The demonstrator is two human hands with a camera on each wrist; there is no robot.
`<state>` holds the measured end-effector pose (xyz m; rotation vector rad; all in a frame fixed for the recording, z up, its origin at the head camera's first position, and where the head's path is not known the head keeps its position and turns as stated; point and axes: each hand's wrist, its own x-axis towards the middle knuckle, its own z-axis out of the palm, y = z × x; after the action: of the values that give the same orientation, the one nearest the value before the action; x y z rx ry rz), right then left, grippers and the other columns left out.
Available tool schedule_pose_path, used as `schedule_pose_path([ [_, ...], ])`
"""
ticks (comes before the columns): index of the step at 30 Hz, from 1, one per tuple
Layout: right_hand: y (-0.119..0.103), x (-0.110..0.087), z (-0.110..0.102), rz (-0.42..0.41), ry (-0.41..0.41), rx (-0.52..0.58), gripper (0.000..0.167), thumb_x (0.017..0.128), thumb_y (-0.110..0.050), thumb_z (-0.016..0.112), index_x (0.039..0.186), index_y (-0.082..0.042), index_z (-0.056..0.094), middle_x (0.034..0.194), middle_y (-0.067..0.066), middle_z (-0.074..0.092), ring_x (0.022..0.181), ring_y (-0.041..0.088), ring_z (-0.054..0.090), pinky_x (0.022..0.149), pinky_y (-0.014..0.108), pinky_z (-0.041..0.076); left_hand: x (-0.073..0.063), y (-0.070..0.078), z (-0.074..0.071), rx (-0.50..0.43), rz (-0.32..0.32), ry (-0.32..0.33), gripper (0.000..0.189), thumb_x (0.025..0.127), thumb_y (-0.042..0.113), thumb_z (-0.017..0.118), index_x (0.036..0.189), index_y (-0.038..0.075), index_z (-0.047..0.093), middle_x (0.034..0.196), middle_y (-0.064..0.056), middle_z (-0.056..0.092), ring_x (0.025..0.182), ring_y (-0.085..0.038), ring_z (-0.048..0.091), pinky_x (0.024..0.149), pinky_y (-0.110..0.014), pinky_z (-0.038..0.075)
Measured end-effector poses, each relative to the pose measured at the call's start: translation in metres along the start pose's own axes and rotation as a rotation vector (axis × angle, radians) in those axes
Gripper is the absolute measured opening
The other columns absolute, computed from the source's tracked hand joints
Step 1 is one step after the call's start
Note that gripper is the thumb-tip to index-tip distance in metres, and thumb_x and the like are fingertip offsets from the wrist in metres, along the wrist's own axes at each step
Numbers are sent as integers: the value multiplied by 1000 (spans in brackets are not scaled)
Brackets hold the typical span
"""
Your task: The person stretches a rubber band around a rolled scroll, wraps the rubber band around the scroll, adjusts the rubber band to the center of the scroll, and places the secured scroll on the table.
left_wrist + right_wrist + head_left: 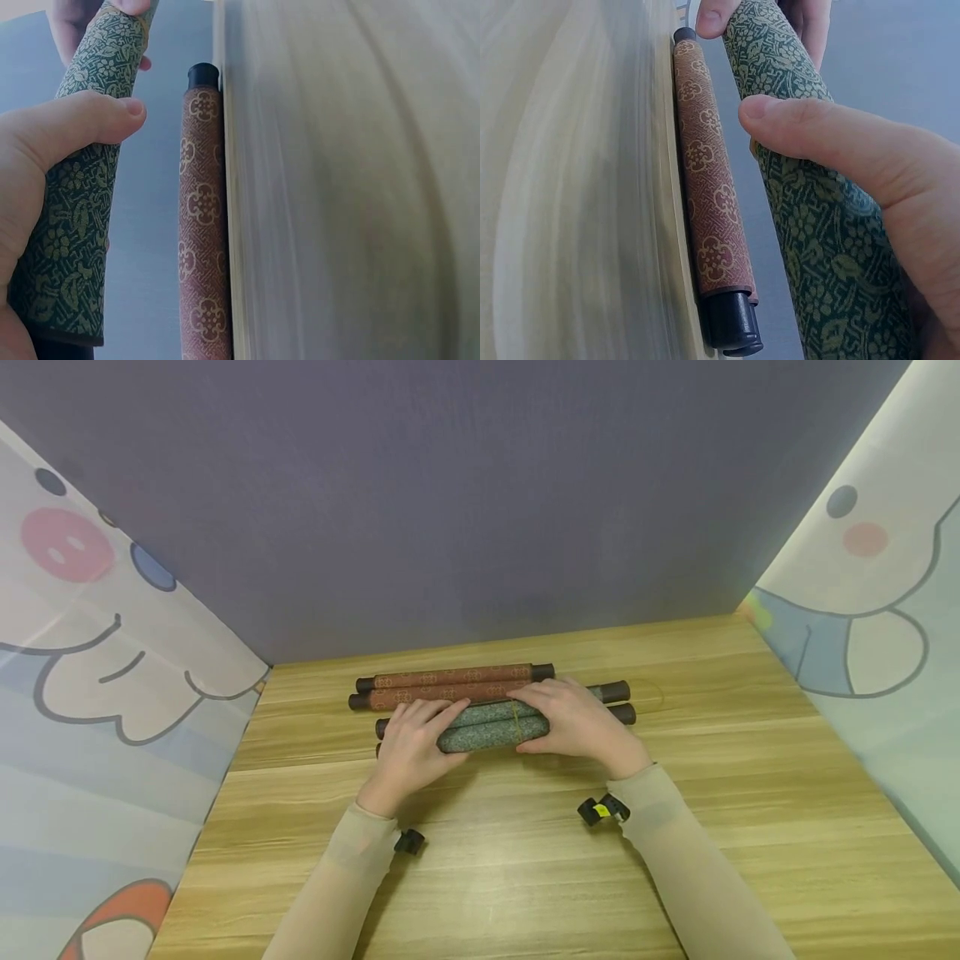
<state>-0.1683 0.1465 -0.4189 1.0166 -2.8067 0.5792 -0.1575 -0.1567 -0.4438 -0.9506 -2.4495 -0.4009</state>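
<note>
A green patterned double-rolled scroll (491, 735) with dark end knobs is held between both hands. A thin yellowish cord runs round its middle. My left hand (412, 743) grips it toward the left end, with the thumb across the near side in the left wrist view. Toward the other end, my right hand (573, 718) holds it the same way, thumb over the green cloth (825, 247). Both wrist views show the scroll raised above the table. Just behind it lies a red-brown scroll (450, 677), also two rolls side by side, with gold flower motifs.
The wood-grain table (495, 868) meets a dark grey-purple wall (480, 510) at the back. Cartoon-printed panels (112, 693) stand along the left and right sides. A thin loop of cord (662, 695) lies right of the green scroll. Small black devices are strapped at both wrists.
</note>
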Motion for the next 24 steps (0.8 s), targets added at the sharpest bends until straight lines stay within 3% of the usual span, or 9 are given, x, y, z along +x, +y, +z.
schedule_pose_path([
  [12, -11, 6, 11, -135, 40, -15, 90, 82, -51, 95, 152, -4, 63, 146, 14, 69, 134, 36, 66, 116, 71, 43, 1, 5, 3, -20, 4, -9, 84, 71, 33, 106, 145, 14, 73, 123, -11, 77, 106, -33, 72, 86, -52, 55],
  [24, -9, 4, 4, -72, 8, 26, 96, 80, -51, 97, 156, -5, 59, 152, 14, 64, 139, 36, 61, 118, 67, 42, 1, 3, 6, -12, -5, -12, 84, 71, 37, 105, 145, 15, 73, 124, -10, 77, 108, -33, 72, 89, -52, 56],
])
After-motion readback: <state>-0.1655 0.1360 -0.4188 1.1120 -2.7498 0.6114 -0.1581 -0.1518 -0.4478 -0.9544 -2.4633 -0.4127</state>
